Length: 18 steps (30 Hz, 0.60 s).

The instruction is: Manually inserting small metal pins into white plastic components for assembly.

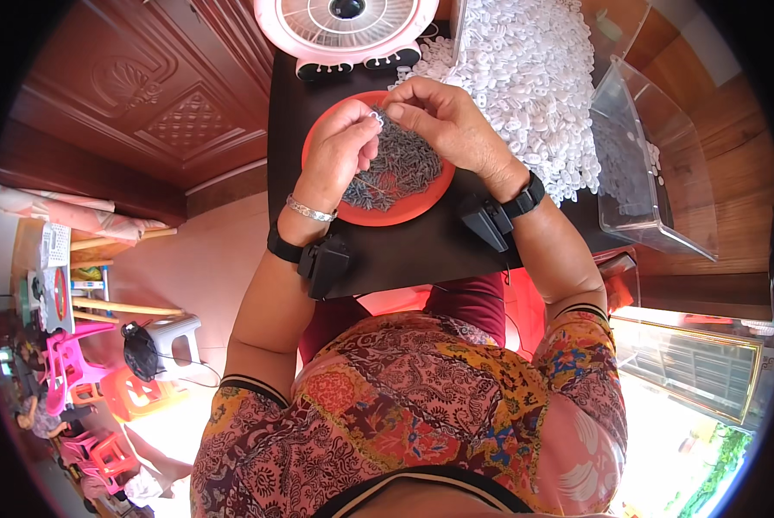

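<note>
Grey metal pieces (396,168) lie heaped in the orange plate (421,207), which sits near the middle of the dark tabletop (404,255), closer to its far edge than to the near one.

From the head view, my left hand (339,151) is curled over the left part of the plate, fingertips pinched narrow on one small pale piece (377,116) held just above the heap. My right hand (447,121) meets it from the far side, thumb and forefinger closed on the same little piece, so both hands grip one item between them. I cannot tell whether a grey piece is also caught in the pinch; it is too small to see.

I judge the step in hand to be fitting two small parts together at the fingertips, over the plate. The next move, as I read it, calls for a steady pinch and a fine press or twist, keeping the piece above the plate so a slip falls into the heap.

White plastic pieces (534,78) are piled along the far right corner of the tabletop, touching a clear plastic tub (655,173) at the right edge. A pink fan (345,30) stands at the far edge.
</note>
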{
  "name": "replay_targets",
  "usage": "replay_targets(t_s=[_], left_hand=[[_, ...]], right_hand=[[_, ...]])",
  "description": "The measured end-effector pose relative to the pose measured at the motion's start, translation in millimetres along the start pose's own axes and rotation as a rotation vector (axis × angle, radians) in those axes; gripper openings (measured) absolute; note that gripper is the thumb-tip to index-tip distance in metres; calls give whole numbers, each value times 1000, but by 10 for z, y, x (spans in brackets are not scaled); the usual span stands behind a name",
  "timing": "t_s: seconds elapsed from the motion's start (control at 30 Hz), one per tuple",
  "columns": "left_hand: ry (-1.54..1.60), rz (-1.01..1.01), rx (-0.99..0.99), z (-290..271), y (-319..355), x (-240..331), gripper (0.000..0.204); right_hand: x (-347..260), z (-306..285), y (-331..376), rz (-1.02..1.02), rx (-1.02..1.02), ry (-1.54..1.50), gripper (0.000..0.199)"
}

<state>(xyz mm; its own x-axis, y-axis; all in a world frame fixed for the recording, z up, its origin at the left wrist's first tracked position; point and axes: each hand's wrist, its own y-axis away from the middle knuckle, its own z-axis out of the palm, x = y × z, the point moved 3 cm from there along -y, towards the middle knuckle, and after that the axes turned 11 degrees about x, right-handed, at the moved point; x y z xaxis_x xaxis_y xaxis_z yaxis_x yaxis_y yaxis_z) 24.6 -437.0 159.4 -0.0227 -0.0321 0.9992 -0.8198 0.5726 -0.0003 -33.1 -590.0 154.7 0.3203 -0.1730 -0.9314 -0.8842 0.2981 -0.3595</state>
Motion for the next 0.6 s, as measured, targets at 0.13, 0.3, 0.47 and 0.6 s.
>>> replay_targets(t_s=[0.13, 0.3, 0.47, 0.6], left_hand=[[-12, 1, -8, 11, 12, -5, 20], [30, 8, -16, 41, 43, -5, 19], [46, -2, -15, 51, 41, -24, 19], [14, 6, -19, 54, 28, -14, 20]], right_hand=[[0, 20, 17, 5, -23, 31, 13], [-9, 38, 41, 29, 1, 71, 13], [-49, 63, 67, -24, -21, 147, 14], [-92, 64, 67, -31, -8, 234, 15]])
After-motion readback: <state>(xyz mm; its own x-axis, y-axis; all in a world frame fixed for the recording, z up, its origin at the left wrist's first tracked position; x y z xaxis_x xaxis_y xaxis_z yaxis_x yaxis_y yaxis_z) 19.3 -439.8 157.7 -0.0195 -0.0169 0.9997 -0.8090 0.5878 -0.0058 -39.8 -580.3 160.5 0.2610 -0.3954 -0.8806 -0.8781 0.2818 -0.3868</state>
